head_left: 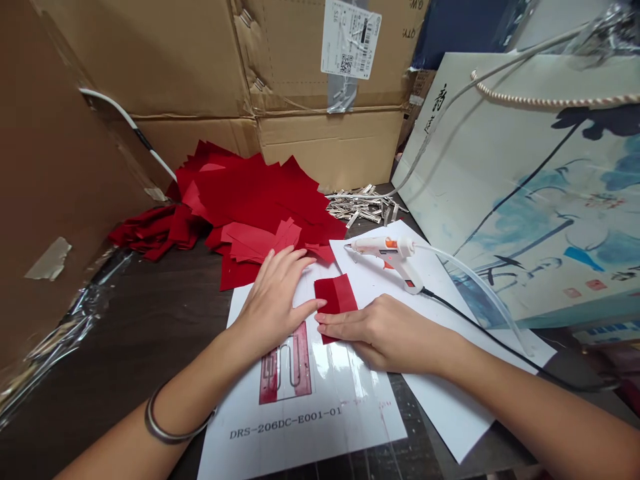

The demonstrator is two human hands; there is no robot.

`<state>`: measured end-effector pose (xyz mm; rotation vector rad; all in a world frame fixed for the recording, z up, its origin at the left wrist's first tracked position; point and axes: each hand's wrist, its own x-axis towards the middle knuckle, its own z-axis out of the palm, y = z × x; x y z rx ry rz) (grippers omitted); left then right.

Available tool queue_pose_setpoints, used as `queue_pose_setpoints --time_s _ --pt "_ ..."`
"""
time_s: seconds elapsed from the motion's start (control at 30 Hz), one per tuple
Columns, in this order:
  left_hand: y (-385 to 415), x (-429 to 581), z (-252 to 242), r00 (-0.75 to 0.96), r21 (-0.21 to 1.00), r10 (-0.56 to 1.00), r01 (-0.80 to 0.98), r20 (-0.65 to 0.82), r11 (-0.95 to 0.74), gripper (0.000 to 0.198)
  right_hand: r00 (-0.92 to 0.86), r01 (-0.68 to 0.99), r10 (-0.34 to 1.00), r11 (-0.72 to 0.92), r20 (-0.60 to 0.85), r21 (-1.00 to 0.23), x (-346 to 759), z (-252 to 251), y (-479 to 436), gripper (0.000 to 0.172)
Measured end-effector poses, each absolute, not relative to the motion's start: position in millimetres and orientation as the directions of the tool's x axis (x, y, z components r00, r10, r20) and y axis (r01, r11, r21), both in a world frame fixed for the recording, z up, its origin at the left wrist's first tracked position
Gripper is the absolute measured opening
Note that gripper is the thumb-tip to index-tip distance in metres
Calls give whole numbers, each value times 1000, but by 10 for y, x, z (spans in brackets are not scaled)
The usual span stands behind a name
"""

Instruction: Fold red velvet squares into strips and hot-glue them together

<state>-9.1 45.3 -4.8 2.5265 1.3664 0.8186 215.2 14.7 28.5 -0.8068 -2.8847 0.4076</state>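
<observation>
L hand (277,297): open, fingers fanned fwd over the printed sheet (305,453), thumb tip at L edge of the small red velvet patch (336,293). R hand (395,333): fingers together, tips on patch's lower part; can't tell if you're pinching it or just pressing, thumb hidden. Patch lies approx. between your 2 hands, on the sheet marked DRS-206DC-E001-01, just above its printed pic.

Risks, my read: glue gun (395,253) lies on its side on the 2nd white sheet (450,400), nozzle pointing L, near your L fingertips. If hot (can't tell), an outward reach = burn; a drip = stuck paper. Black cord (480,320) & curved glue stick (477,277) pass close to your R forearm; an elbow swing could snag & drag the gun. Red strips (255,240) sit right at L fingertips, so a careless sweep scatters them. Patch could skew if 1 hand lifts while the other pushes. Silver metal clips (365,205) heaped behind, well clear of you.
</observation>
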Motion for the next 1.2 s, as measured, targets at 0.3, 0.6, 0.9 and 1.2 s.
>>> queue_pose_setpoints --time_s 0.3,0.6,0.9,1.2 --pt "498 38 -49 329 298 825 818 460 -492 52 -848 495 528 818 43 -294 2146 311 154 46" --pt "570 98 -58 247 309 843 851 477 -424 52 -852 492 524 809 15 -322 2139 319 134 49" --pt "346 -4 22 353 344 612 585 708 -735 17 -838 519 545 794 -5 -317 2117 348 100 47" --pt "172 75 -98 510 363 614 510 602 -780 25 -808 469 588 675 32 -570 2081 426 60 42"
